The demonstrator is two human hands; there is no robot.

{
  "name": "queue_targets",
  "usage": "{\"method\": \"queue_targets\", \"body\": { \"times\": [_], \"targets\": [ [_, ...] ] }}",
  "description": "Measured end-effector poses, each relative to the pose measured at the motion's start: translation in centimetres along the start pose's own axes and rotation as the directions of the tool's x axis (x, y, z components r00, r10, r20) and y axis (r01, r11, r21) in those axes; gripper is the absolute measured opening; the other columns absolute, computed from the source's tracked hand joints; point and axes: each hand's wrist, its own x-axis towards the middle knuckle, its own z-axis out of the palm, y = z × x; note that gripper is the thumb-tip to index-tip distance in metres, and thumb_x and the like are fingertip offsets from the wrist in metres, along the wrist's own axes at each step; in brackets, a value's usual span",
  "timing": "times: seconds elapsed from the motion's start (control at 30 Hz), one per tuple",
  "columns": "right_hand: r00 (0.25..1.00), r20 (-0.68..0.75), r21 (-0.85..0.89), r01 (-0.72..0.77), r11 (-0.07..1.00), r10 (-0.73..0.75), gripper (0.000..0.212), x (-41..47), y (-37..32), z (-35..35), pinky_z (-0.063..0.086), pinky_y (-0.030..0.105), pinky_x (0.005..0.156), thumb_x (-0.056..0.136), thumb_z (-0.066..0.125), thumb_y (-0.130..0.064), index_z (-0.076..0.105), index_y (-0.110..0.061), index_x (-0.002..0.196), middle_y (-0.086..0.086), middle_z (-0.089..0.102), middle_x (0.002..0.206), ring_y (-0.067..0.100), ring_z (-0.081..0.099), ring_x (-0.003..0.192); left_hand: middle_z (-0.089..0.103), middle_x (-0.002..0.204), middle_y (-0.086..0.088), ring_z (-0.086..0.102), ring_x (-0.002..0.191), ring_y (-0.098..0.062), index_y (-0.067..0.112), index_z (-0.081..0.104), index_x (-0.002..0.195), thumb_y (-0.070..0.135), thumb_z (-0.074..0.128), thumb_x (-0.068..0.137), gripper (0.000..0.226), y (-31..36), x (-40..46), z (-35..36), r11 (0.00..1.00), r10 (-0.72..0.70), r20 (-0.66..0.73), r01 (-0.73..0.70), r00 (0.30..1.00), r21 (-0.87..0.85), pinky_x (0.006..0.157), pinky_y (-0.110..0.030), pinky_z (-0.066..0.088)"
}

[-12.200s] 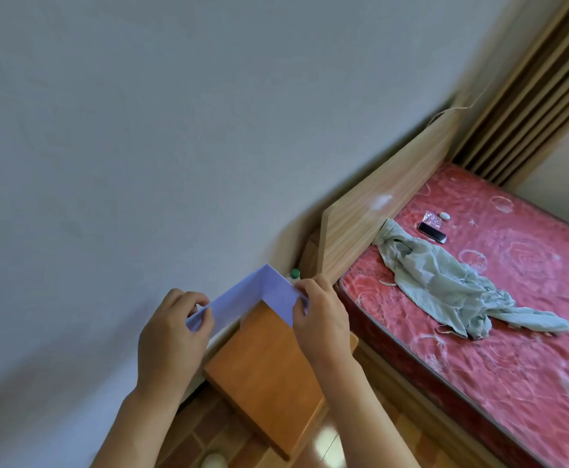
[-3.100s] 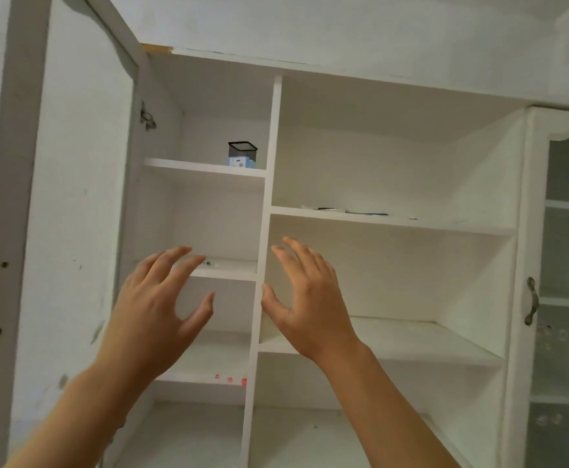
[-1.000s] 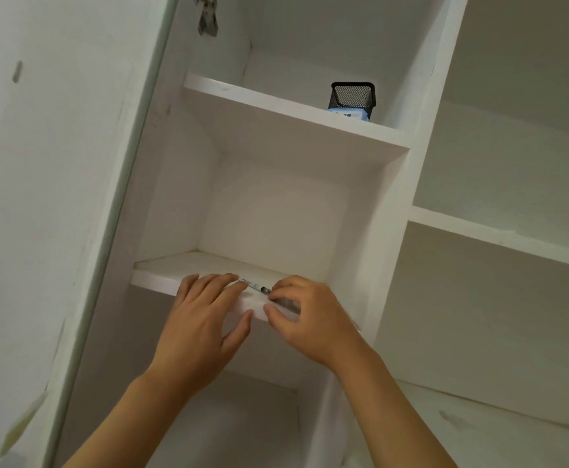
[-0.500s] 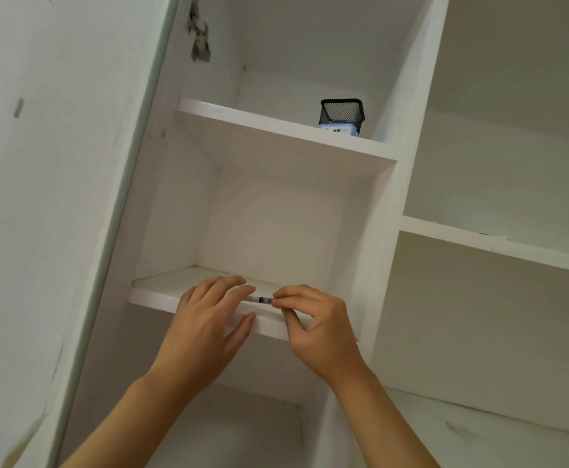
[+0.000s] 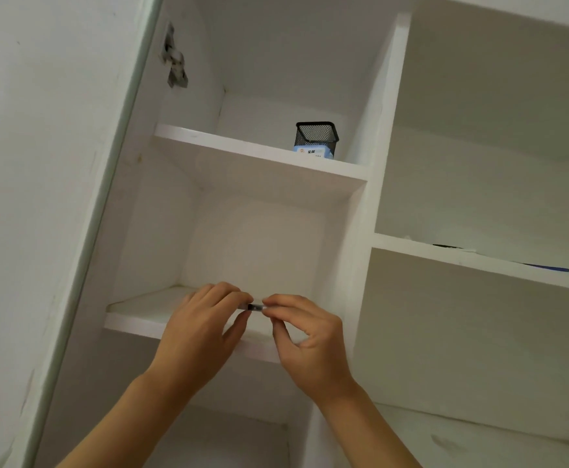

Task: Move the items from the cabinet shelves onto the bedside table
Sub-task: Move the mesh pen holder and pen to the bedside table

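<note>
Both hands are up at the front lip of the lower shelf: the left hand and the right hand each have their grip pinched on one end of a thin pen, held level just above the shelf edge. Farther up, at one o'clock, a black mesh pen holder stands on the upper shelf with a small blue-and-white pack in front of it.

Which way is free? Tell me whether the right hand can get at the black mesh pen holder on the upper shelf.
Probably yes. The black mesh pen holder stands near the open shelf front with nothing before it, but the right hand is pinching a small pen on the shelf below and must let go first.
</note>
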Motion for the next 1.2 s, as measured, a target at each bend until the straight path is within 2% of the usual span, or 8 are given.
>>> {"method": "queue_targets", "body": {
  "times": [0.2, 0.37, 0.53, 0.8, 0.97, 1.1, 1.2],
  "targets": [
    [0.998, -0.018, -0.019, 0.055, 0.998, -0.055, 0.022, 2.5, -0.4, -1.6, 0.059, 0.029, 0.095, 0.092, 0.073, 0.006, 0.082, -0.008, 0.106, -0.001, 0.078, 0.113, 0.007, 0.072, 0.107, 0.07, 0.102, 0.007, 0.067, 0.09, -0.016, 0.019, 0.075, 0.106, 0.023, 0.068, 0.099, 0.011, 0.5, 2.4, -0.8, 0.998, 0.061, -0.062, -0.062, 0.996, -0.016, 0.078, -0.029, 0.051],
    [0.984, -0.044, -0.061, 0.172, 0.983, -0.175, 0.018, 5.4, -0.3, -3.4, 0.06, 0.032, 0.095, 0.092, 0.074, 0.003, 0.082, -0.007, 0.106, 0.001, 0.078, 0.113, 0.011, 0.073, 0.107, 0.072, 0.102, 0.005, 0.067, 0.089, -0.015, 0.018, 0.076, 0.106, 0.031, 0.056, 0.1, 0.025, 1.1, 5.5, -1.9, 0.991, 0.136, -0.112, -0.133, 0.984, 0.032, 0.079, -0.027, 0.049],
    [0.955, -0.043, -0.103, 0.288, 0.952, -0.294, 0.019, 9.3, 0.4, -4.8, 0.059, 0.038, 0.093, 0.091, 0.075, 0.001, 0.081, -0.009, 0.106, 0.002, 0.077, 0.116, 0.014, 0.073, 0.109, 0.071, 0.099, 0.003, 0.067, 0.085, -0.018, 0.018, 0.076, 0.105, 0.021, 0.067, 0.1, 0.011, 0.8, 8.5, -2.8, 0.987, 0.135, -0.156, -0.12, 0.978, 0.105, 0.078, -0.029, 0.047],
    [0.904, -0.11, -0.237, 0.381, 0.894, -0.414, 0.02, 16.9, 2.5, -6.6, 0.057, 0.036, 0.097, 0.086, 0.076, -0.001, 0.08, -0.005, 0.105, 0.005, 0.077, 0.115, 0.02, 0.073, 0.108, 0.068, 0.092, 0.002, 0.063, 0.077, -0.025, 0.014, 0.074, 0.1, 0.023, 0.063, 0.095, 0.015, 0.0, 13.5, -3.6, 0.968, 0.161, -0.25, -0.104, 0.955, 0.226, 0.071, -0.037, 0.047],
    [0.943, -0.025, -0.308, 0.309, 0.9, -0.332, 0.028, 22.7, 3.1, -7.2, 0.054, 0.033, 0.1, 0.09, 0.07, -0.01, 0.075, -0.008, 0.117, 0.004, 0.072, 0.125, 0.02, 0.066, 0.118, 0.066, 0.091, 0.0, 0.062, 0.078, -0.027, 0.014, 0.072, 0.099, 0.022, 0.061, 0.095, 0.014, 0.7, 17.2, -4.1, 0.962, 0.173, -0.313, -0.091, 0.934, 0.259, 0.07, -0.04, 0.046],
    [0.972, 0.066, -0.337, 0.234, 0.912, -0.225, 0.03, 26.3, 3.2, -7.4, 0.052, 0.034, 0.094, 0.094, 0.063, -0.015, 0.069, -0.008, 0.122, 0.002, 0.065, 0.127, 0.023, 0.061, 0.114, 0.063, 0.087, 0.0, 0.059, 0.073, -0.028, 0.015, 0.072, 0.097, 0.021, 0.061, 0.093, 0.013, 1.1, 19.8, -4.5, 0.958, 0.167, -0.358, -0.066, 0.919, 0.278, 0.068, -0.039, 0.044],
    [0.982, 0.158, -0.398, 0.157, 0.904, -0.101, 0.038, 28.5, 3.8, -7.5, 0.045, 0.032, 0.1, 0.098, 0.061, -0.019, 0.062, -0.008, 0.134, 0.005, 0.057, 0.139, 0.025, 0.054, 0.127, 0.062, 0.086, 0.002, 0.058, 0.07, -0.028, 0.016, 0.071, 0.096, 0.022, 0.06, 0.093, 0.012, 0.3, 21.7, -4.6, 0.955, 0.158, -0.349, -0.053, 0.924, 0.293, 0.067, -0.035, 0.038]
  ]
}}
